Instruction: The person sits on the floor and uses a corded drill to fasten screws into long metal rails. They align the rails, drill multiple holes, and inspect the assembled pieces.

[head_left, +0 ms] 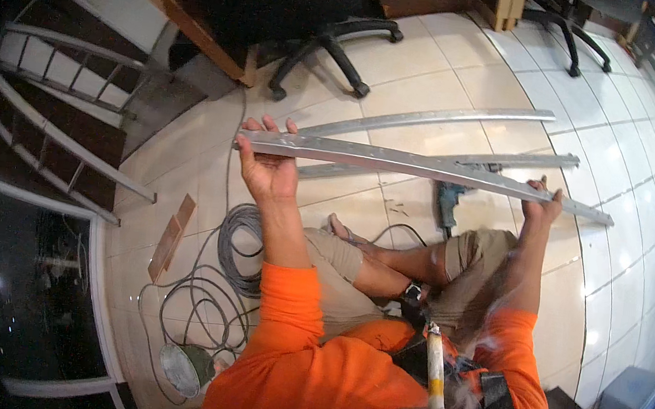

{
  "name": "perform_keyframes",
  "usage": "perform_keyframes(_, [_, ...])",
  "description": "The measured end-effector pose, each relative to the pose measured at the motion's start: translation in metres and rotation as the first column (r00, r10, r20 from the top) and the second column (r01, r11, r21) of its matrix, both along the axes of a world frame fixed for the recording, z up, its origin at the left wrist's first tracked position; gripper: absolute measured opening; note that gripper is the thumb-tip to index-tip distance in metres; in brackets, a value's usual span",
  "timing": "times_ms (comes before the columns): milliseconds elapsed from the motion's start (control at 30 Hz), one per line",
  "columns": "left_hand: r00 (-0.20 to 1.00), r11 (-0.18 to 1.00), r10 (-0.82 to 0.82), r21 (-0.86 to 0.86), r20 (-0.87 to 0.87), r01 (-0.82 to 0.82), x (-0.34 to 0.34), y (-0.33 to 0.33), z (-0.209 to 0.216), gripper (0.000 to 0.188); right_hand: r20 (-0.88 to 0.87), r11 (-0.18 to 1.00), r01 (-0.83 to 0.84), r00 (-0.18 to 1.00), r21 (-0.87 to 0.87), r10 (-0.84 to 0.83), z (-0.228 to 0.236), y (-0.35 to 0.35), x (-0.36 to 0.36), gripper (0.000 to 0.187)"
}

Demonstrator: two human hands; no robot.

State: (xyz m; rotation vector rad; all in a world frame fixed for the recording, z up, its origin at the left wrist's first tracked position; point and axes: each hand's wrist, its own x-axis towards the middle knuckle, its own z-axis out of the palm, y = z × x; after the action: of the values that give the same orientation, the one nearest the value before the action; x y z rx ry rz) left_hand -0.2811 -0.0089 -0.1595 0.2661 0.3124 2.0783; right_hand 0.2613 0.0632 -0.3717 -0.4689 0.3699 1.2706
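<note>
A long silvery metal channel [396,161] is raised in front of me, running from left to right with its right end slightly nearer. My left hand [269,168] grips its left end, palm up, fingers behind and thumb in front. Towards the other end, my right hand [541,203] is closed round the channel, whose tip extends past it. Beneath and behind lie more metal channels [440,119] on the floor, one crossing another. A dark green power drill [447,204] rests on the tiles just beyond my right knee, partly hidden at its front by the channels.
Coiled grey cable [239,253] lies left of my crossed legs, near a round metal tin [181,369] and a brown board piece [171,238]. A ladder [63,137] stands at left. Office chair bases [329,51] are at the back. A lit cigarette [435,367] smokes in the foreground.
</note>
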Motion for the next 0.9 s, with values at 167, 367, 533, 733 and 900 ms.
perform_keyframes(167, [0.998, 0.999, -0.052, 0.004, -0.028, 0.052, -0.006, 0.005, -0.016, 0.051, -0.021, 0.997, 0.075, 0.997, 0.002, -0.075, 0.007, -0.007, 0.0, 0.064])
perform_keyframes(367, [0.993, 0.994, -0.067, -0.085, 0.092, 0.075, -0.026, 0.008, -0.035, 0.05, -0.109, 0.997, 0.017, 0.994, 0.071, -0.009, 0.0, -0.007, -0.005, 0.065])
perform_keyframes(533, [0.998, 0.995, -0.041, -0.088, 0.042, 0.045, -0.025, 0.009, -0.042, 0.036, -0.03, 0.998, 0.069, 0.997, -0.009, -0.07, 0.014, -0.005, -0.015, 0.062])
perform_keyframes(733, [0.998, 0.987, 0.06, -0.148, 0.02, -0.057, -0.017, 0.007, -0.031, 0.029, -0.104, 0.995, 0.056, 0.992, -0.088, -0.065, 0.03, -0.009, -0.025, 0.059])
perform_keyframes(900, [0.995, 0.98, 0.099, -0.172, -0.01, -0.099, -0.026, 0.007, -0.034, 0.028, -0.086, 0.993, 0.054, 0.994, -0.101, -0.063, 0.025, -0.004, -0.03, 0.062])
